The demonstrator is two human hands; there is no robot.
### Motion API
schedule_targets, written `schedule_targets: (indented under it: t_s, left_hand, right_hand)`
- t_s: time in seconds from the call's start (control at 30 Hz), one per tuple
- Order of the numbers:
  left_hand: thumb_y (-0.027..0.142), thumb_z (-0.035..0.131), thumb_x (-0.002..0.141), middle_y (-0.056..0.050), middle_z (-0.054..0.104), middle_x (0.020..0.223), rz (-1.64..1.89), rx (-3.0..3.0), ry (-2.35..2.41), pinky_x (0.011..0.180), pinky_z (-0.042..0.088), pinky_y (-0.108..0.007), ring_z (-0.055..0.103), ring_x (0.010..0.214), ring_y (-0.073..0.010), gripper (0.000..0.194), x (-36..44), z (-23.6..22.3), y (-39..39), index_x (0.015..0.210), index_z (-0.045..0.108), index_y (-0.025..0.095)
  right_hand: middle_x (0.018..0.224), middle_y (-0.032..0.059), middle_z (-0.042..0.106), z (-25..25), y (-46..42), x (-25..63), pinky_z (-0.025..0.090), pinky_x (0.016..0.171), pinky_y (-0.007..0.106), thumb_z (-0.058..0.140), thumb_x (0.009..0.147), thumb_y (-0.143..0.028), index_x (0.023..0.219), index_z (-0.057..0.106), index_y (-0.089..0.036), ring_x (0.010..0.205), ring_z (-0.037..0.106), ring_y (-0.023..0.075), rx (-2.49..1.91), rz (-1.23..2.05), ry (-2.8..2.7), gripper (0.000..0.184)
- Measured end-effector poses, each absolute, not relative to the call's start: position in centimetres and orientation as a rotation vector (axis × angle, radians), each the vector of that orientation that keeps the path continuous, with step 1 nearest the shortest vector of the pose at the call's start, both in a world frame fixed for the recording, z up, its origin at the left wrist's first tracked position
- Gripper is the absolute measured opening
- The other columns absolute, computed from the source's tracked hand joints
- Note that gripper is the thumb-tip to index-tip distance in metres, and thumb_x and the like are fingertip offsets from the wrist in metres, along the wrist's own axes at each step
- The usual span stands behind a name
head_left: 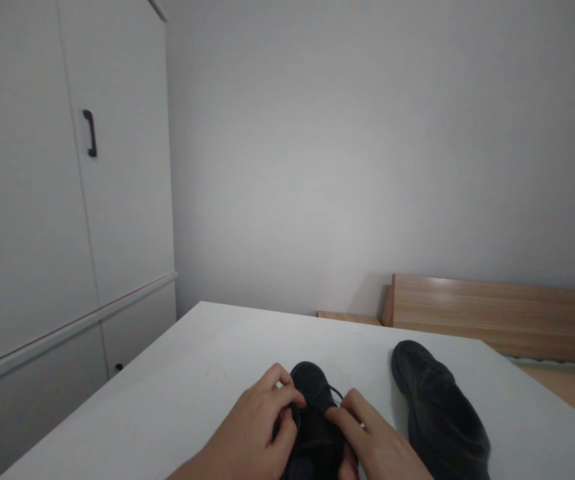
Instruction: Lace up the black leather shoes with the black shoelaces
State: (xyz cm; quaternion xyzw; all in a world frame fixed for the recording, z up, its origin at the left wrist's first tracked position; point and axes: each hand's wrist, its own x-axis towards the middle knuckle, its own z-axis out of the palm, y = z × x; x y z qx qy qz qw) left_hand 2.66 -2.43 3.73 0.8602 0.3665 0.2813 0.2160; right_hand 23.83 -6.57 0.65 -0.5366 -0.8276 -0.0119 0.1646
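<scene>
A black lace-up shoe (312, 440) lies on the white table in front of me, its toe pointing away. My left hand (266, 420) is closed at the shoe's left side, thumb and fingers curled on the dark edge near the lacing. On the opposite side, my right hand (367, 433) pinches at the lacing, where a thin black shoelace (336, 392) loops out above the fingers. What exactly sits between the fingertips is partly hidden, dark against dark. To the right, a second black shoe (440, 410) rests on the table, apart from both hands.
The white table (167, 387) reaches toward a pale wall (342, 167). White cabinets (122, 167) with dark handles stand at the left. Beyond the table's right edge are a wooden headboard (492, 313) and part of a bed frame.
</scene>
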Motion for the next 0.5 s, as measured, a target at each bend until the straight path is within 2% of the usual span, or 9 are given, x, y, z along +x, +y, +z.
schedule_targets:
  t_s: [0.1, 0.2, 0.27, 0.37, 0.43, 0.5]
  left_hand:
    - [0.008, 0.05, 0.089, -0.01, 0.066, 0.101, 0.619, 2.477, 1.135, 0.078, 0.054, -0.032, 0.068, 0.089, -0.0235, 0.025, 3.4, 5.8, -2.5, 0.086, 0.074, 0.017]
    - [0.019, 0.056, 0.091, -0.013, 0.069, 0.098, 0.411, 2.59, 1.185, 0.079, 0.056, -0.037, 0.07, 0.088, -0.0283, 0.021, 4.2, 7.8, -2.7, 0.081, 0.073, 0.015]
    - [0.011, 0.057, 0.084, -0.015, 0.071, 0.097, 0.329, 2.632, 1.192, 0.078, 0.057, -0.039, 0.072, 0.087, -0.0303, 0.017, 4.7, 8.4, -2.7, 0.084, 0.074, 0.014]
    - [-0.001, 0.055, 0.074, -0.02, 0.073, 0.1, 0.304, 2.659, 1.214, 0.079, 0.058, -0.04, 0.074, 0.089, -0.0335, 0.033, 5.4, 8.0, -2.3, 0.099, 0.074, 0.009]
    - [-0.004, 0.058, 0.071, -0.022, 0.073, 0.108, 0.313, 2.665, 1.226, 0.082, 0.058, -0.039, 0.074, 0.094, -0.0343, 0.043, 5.9, 7.3, -1.9, 0.11, 0.072, 0.008]
    - [-0.002, 0.061, 0.07, -0.02, 0.072, 0.113, 0.33, 2.666, 1.216, 0.085, 0.057, -0.037, 0.074, 0.096, -0.0328, 0.045, 6.2, 6.5, -1.5, 0.112, 0.071, 0.013]
  right_hand:
    - [0.11, 0.0131, 0.069, 2.6, -6.4, 23.0, 0.061, 0.082, 0.035, 0.048, 0.062, 0.005, 0.106, 0.071, -0.018, 0.095, 0.074, 0.0279, -1.662, -0.01, -2.387, 0.054]
    - [0.104, 0.0133, 0.072, 3.7, -6.1, 22.4, 0.06, 0.075, 0.032, 0.05, 0.061, 0.005, 0.099, 0.072, -0.016, 0.09, 0.075, 0.0285, -1.725, -0.089, -2.427, 0.049]
    - [0.1, 0.0139, 0.074, 4.0, -5.9, 22.0, 0.057, 0.066, 0.029, 0.051, 0.065, 0.006, 0.096, 0.073, -0.016, 0.085, 0.076, 0.0287, -1.707, -0.168, -2.458, 0.043]
    - [0.093, 0.0128, 0.074, 4.3, -5.4, 21.6, 0.05, 0.056, 0.026, 0.051, 0.073, 0.005, 0.089, 0.073, -0.017, 0.075, 0.075, 0.0248, -1.658, -0.207, -2.485, 0.034]
    - [0.09, 0.012, 0.074, 4.5, -5.2, 21.4, 0.047, 0.053, 0.025, 0.052, 0.075, 0.003, 0.085, 0.073, -0.017, 0.069, 0.073, 0.0218, -1.646, -0.206, -2.482, 0.03]
    - [0.088, 0.012, 0.074, 4.8, -5.2, 21.3, 0.045, 0.051, 0.025, 0.053, 0.075, 0.002, 0.083, 0.073, -0.016, 0.065, 0.072, 0.0203, -1.62, -0.192, -2.493, 0.028]
